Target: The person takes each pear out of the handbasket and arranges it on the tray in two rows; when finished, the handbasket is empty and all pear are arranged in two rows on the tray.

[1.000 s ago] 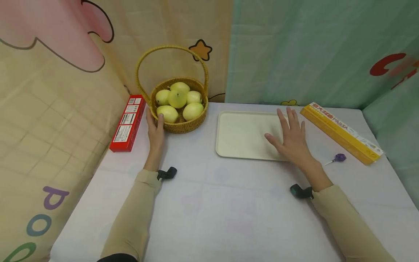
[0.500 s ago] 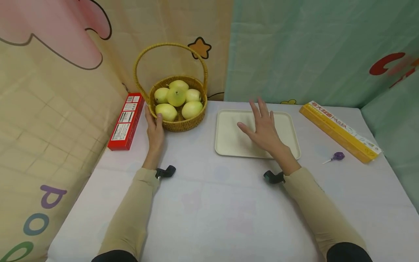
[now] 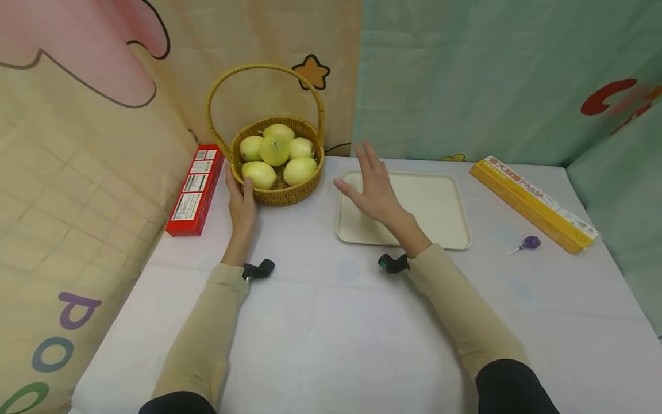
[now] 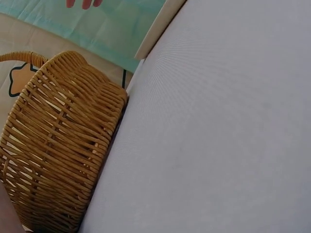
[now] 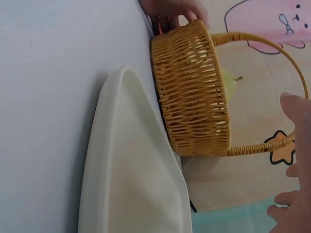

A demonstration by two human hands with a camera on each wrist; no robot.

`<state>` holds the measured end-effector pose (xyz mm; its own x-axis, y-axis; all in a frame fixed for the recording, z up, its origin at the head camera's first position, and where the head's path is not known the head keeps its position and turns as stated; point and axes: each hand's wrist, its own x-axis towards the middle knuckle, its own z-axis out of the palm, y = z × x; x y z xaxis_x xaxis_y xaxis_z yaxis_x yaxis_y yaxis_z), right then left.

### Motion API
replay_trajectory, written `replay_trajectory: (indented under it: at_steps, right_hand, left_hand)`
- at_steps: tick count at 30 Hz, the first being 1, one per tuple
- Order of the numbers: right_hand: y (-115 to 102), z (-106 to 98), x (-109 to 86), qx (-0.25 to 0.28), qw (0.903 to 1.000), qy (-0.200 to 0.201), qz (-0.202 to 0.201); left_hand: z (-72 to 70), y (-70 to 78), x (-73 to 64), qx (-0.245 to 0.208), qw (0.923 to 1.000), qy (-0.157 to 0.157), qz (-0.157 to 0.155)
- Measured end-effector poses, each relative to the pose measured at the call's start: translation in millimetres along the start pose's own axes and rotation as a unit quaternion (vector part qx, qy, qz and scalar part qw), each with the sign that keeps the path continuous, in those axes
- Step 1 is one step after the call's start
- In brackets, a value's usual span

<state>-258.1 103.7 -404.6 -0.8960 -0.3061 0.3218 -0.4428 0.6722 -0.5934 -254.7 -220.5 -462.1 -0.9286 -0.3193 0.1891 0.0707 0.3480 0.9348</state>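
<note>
A woven basket (image 3: 287, 195) with a tall handle stands at the back left, holding several yellow-green pears (image 3: 275, 150). My left hand (image 3: 241, 206) touches its front left side, thumb near the rim and fingers along the wall. In the right wrist view that left hand (image 5: 175, 10) lies against the basket's wicker. My right hand (image 3: 377, 192) hovers over the left part of a cream tray (image 3: 431, 213), fingers spread and holding nothing. At the right edge of the right wrist view, the same right hand (image 5: 299, 170) shows in part.
Left of the basket lies a red box (image 3: 193, 192) with white labels. A yellow pasta box (image 3: 535, 204) lies at the back right, with a purple lollipop (image 3: 530, 242) beside it. Printed curtains (image 3: 465, 80) close off the table's back and sides.
My right hand has moved left across the tray, from its right side towards the basket. The left hand stays at the basket, and the head view has shifted slightly.
</note>
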Motion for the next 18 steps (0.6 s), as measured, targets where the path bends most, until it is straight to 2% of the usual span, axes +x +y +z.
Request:
replay_trajectory:
  at_steps: [12,18]
  right_hand:
    - [-29.7,34.2,32.6,0.034,0.9994,-0.002,-0.011]
    - [-44.6,45.2,51.3,0.060,0.9980,0.005,-0.018]
  left_hand:
    - [-3.5,-0.9,-1.5,-0.004,1.0000,0.002,-0.001]
    - [1.1,-1.5,1.9,-0.005,1.0000,0.003,0.000]
